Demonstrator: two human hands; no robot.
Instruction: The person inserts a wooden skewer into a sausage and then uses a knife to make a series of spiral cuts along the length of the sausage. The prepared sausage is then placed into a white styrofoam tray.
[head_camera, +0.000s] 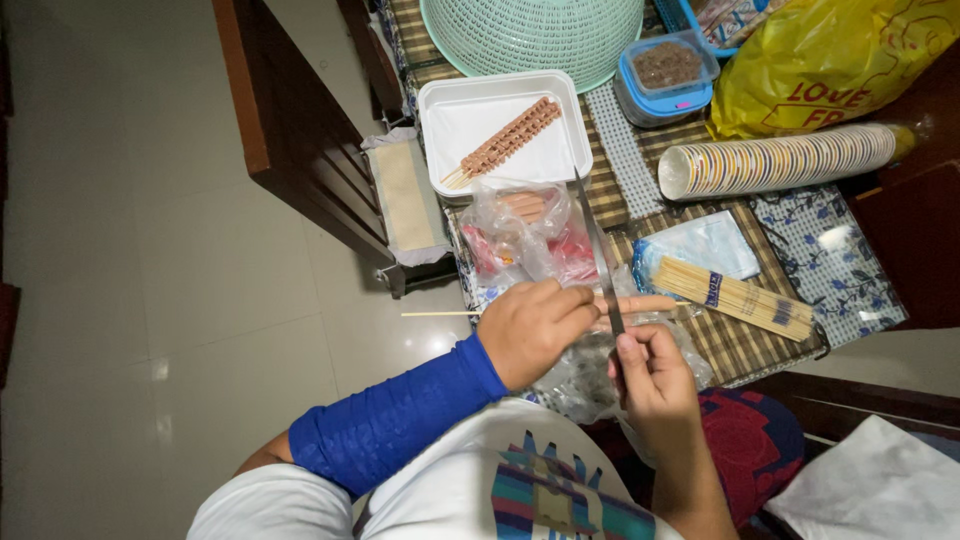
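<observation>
My left hand (535, 325), in a blue sleeve, grips a sausage (645, 303) threaded on a thin bamboo skewer (438, 314) that sticks out to the left. My right hand (648, 370) holds a long knife (598, 250) whose blade crosses the sausage and points away toward a white tray (470, 120). The tray carries a few finished spiral-cut sausages on skewers (505, 140). A clear plastic bag of sausages (525, 232) lies just beyond my hands.
A bundle of bamboo skewers (740, 297) lies to the right, with a stack of paper cups (780, 160) behind it. A yellow bag (830, 60), a blue lidded box (665, 78) and a green basket (530, 35) stand at the back. Wooden chair (290, 120) at left.
</observation>
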